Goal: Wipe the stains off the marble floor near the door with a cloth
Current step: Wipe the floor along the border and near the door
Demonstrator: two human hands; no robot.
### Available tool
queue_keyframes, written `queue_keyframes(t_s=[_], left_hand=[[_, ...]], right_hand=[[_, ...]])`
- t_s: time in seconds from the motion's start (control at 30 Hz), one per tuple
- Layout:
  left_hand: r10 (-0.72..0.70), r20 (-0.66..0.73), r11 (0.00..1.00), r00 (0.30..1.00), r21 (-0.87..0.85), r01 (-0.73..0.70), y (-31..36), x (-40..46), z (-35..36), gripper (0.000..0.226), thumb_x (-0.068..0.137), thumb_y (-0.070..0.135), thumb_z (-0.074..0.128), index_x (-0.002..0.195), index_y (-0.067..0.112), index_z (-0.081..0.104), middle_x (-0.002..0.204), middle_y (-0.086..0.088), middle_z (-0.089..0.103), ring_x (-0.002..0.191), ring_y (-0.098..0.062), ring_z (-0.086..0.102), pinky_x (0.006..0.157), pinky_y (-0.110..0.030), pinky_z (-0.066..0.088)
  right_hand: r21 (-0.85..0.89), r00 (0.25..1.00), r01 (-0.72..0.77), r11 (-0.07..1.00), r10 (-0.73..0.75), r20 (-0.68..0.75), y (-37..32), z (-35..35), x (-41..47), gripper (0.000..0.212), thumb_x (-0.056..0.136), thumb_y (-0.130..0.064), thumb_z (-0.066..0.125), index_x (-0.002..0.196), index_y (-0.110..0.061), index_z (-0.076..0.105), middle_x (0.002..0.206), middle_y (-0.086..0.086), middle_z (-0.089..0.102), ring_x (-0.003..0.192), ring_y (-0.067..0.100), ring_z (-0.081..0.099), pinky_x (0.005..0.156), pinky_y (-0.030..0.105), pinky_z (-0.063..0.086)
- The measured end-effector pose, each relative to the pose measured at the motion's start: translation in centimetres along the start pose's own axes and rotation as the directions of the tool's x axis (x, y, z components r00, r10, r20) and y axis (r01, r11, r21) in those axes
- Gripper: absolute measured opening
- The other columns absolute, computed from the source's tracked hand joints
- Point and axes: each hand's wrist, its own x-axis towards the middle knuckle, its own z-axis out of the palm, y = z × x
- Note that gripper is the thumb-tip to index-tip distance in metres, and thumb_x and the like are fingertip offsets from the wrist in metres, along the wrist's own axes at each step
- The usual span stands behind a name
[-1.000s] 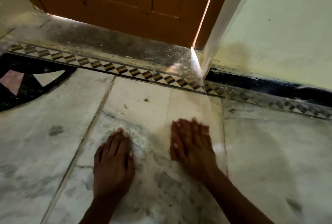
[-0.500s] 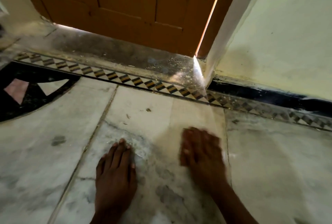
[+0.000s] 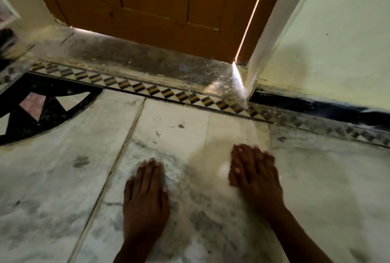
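My left hand (image 3: 145, 197) lies flat on the white marble floor (image 3: 52, 178), palm down, fingers close together, its tips on a pale grainy patch (image 3: 173, 167). My right hand (image 3: 253, 176) is flat too and blurred by motion, close to a floor seam. A small white bit of cloth (image 3: 223, 170) peeks out at its thumb side; the rest of the cloth is hidden under the palm. Small dark stains (image 3: 180, 126) mark the slab ahead of both hands. A grey smudge (image 3: 81, 161) sits left of the left hand.
The brown wooden door (image 3: 152, 5) stands ahead with light in the gap at its right edge. A dusty dark threshold (image 3: 137, 60) and a patterned border strip (image 3: 160, 91) run across. A pale wall (image 3: 337, 41) rises at right. Black inlay (image 3: 42, 121) is at left.
My right hand has slid a little to the right across the marble, towards the seam. My left hand has stayed in place.
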Motion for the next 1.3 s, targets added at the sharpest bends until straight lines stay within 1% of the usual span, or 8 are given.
queue_keyframes(t_s=[0.17, 0.43, 0.63, 0.83, 0.97, 1.1, 1.17, 1.3], left_hand=[[-0.001, -0.037, 0.999, 0.999, 0.037, 0.003, -0.1, 0.2, 0.9, 0.062, 0.101, 0.039, 0.036, 0.159, 0.019, 0.049, 0.172, -0.003, 0.038, 0.160, -0.024, 0.032, 0.125, -0.051, 0.027], [0.000, -0.009, 0.997, 1.000, 0.073, 0.001, -0.2, -0.4, 0.8, 0.062, 0.105, 0.040, 0.032, 0.163, 0.020, 0.042, 0.175, 0.000, 0.031, 0.161, -0.023, 0.031, 0.125, -0.049, 0.030], [-0.004, -0.018, 0.998, 1.000, 0.068, 0.005, -0.3, -0.4, 1.2, 0.061, 0.106, 0.041, 0.032, 0.163, 0.023, 0.041, 0.175, 0.003, 0.029, 0.162, -0.020, 0.028, 0.126, -0.047, 0.026], [-0.015, 0.005, 0.996, 1.000, 0.088, 0.015, -0.4, -0.1, 1.1, 0.059, 0.107, 0.038, 0.037, 0.163, 0.023, 0.041, 0.176, 0.003, 0.028, 0.162, -0.020, 0.028, 0.125, -0.048, 0.030], [-0.033, 0.012, 0.997, 0.999, 0.067, 0.032, -0.4, 0.0, 1.0, 0.059, 0.106, 0.038, 0.037, 0.163, 0.023, 0.040, 0.176, 0.003, 0.026, 0.163, -0.021, 0.027, 0.125, -0.049, 0.031], [-0.021, 0.000, 0.999, 1.000, 0.044, 0.021, -0.3, 0.0, 1.0, 0.059, 0.106, 0.037, 0.041, 0.164, 0.025, 0.039, 0.176, 0.003, 0.028, 0.163, -0.020, 0.027, 0.125, -0.045, 0.026], [-0.023, 0.021, 0.999, 1.000, 0.034, 0.023, -0.5, -0.1, 1.0, 0.059, 0.107, 0.038, 0.040, 0.165, 0.028, 0.036, 0.177, 0.006, 0.025, 0.164, -0.017, 0.022, 0.127, -0.043, 0.022], [-0.033, 0.026, 0.999, 0.999, 0.031, 0.032, -0.4, 0.3, 0.7, 0.058, 0.106, 0.039, 0.042, 0.162, 0.027, 0.042, 0.176, 0.005, 0.028, 0.163, -0.017, 0.027, 0.125, -0.043, 0.024]], right_hand=[[0.225, 0.887, -0.431, 0.874, 0.456, -0.072, -1.3, -2.3, 8.5, 0.074, 0.104, -0.067, 0.013, 0.170, -0.035, 0.012, 0.179, 0.015, 0.010, 0.163, 0.045, 0.005, 0.131, 0.059, -0.007], [0.138, 0.992, 0.089, 0.986, -0.076, -0.098, -8.6, 0.3, 6.1, 0.061, 0.105, -0.066, 0.017, 0.165, -0.055, 0.018, 0.179, 0.000, 0.018, 0.163, 0.040, 0.016, 0.132, 0.057, 0.014], [0.292, 0.892, -0.411, 0.864, 0.446, -0.064, -8.1, -0.9, 12.8, 0.068, 0.109, -0.058, 0.022, 0.170, -0.032, 0.010, 0.179, 0.014, 0.008, 0.164, 0.044, 0.003, 0.131, 0.063, -0.007], [0.113, 0.976, 0.210, 0.971, -0.215, 0.036, -13.8, 0.2, 13.2, 0.063, 0.105, -0.067, 0.013, 0.166, -0.053, 0.004, 0.180, -0.003, -0.001, 0.165, 0.039, -0.005, 0.131, 0.057, -0.010], [0.183, 0.999, -0.040, 0.982, 0.044, -0.017, -11.0, 0.3, 7.0, 0.063, 0.105, -0.069, 0.017, 0.165, -0.055, 0.004, 0.180, -0.001, 0.003, 0.165, 0.039, 0.003, 0.131, 0.057, 0.004], [0.187, 0.919, -0.392, 0.901, 0.392, 0.037, -13.5, -0.3, 13.1, 0.076, 0.105, -0.069, 0.015, 0.168, -0.037, -0.010, 0.178, 0.015, -0.014, 0.162, 0.047, -0.015, 0.127, 0.063, -0.018], [0.187, 0.935, -0.353, 0.917, 0.340, 0.099, -16.1, -0.5, 17.0, 0.081, 0.103, -0.072, 0.013, 0.167, -0.033, -0.017, 0.176, 0.014, -0.023, 0.160, 0.046, -0.024, 0.123, 0.065, -0.024], [0.101, 0.981, 0.113, 0.989, -0.127, 0.149, -18.7, 0.1, 15.8, 0.070, 0.105, -0.071, 0.015, 0.165, -0.048, -0.014, 0.175, 0.000, -0.025, 0.161, 0.039, -0.024, 0.128, 0.061, -0.016]])
